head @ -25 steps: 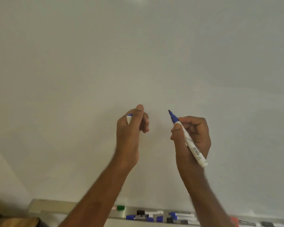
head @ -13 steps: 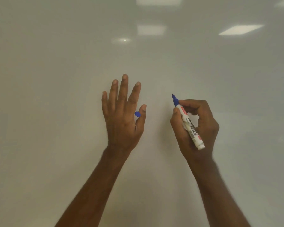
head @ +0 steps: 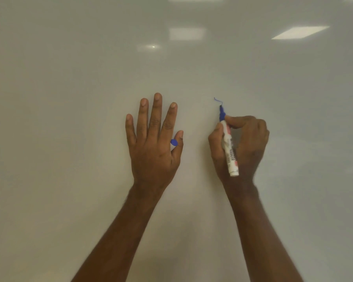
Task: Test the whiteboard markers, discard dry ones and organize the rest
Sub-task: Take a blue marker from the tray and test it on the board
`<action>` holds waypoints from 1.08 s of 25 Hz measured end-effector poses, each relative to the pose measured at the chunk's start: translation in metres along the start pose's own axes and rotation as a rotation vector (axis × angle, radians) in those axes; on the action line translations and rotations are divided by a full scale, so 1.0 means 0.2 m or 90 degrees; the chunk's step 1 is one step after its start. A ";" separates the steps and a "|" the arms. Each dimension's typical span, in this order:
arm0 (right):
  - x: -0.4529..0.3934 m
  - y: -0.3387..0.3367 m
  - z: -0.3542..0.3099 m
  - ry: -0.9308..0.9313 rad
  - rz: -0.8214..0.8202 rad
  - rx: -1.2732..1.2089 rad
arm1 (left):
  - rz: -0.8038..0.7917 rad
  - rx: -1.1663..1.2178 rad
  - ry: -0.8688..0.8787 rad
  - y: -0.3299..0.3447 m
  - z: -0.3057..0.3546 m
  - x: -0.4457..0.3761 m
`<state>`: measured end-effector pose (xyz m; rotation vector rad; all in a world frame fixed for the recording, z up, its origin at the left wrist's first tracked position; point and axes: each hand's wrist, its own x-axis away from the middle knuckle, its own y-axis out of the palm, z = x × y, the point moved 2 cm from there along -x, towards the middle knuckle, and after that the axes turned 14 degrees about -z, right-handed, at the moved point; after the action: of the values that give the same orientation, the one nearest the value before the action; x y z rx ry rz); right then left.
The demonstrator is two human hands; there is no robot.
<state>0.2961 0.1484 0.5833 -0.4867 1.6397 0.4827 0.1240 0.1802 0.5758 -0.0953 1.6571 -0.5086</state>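
The right hand (head: 239, 147) grips the upright marker (head: 228, 147), tip on the whiteboard (head: 69, 98); the flat left hand (head: 153, 143) pinches its cap (head: 174, 142) alongside.

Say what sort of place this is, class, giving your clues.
Probably a classroom or office: a whiteboard fills the view, ceiling light panels reflect in it, and the right hand draws with a blue marker.

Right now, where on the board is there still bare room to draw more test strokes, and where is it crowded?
The whiteboard is bare left of the left hand, right of the right hand, and across the top above the short blue stroke. The crowded part is the narrow gap between the hands, where the blue marker and blue cap sit.
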 end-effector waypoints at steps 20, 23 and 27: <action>0.48 -0.13 -0.04 0.093 -0.142 -0.015 | -0.006 0.022 -0.006 0.03 0.05 0.14; 0.55 -0.15 -0.04 0.124 -0.152 -0.033 | -0.015 0.035 0.000 0.04 0.06 0.19; 0.66 -0.16 -0.03 0.133 -0.193 -0.021 | -0.026 0.035 0.009 0.06 0.07 0.25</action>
<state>0.2941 0.1135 0.4518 -0.8192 1.7198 0.2389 0.1328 0.1705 0.5244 -0.0854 1.6561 -0.5868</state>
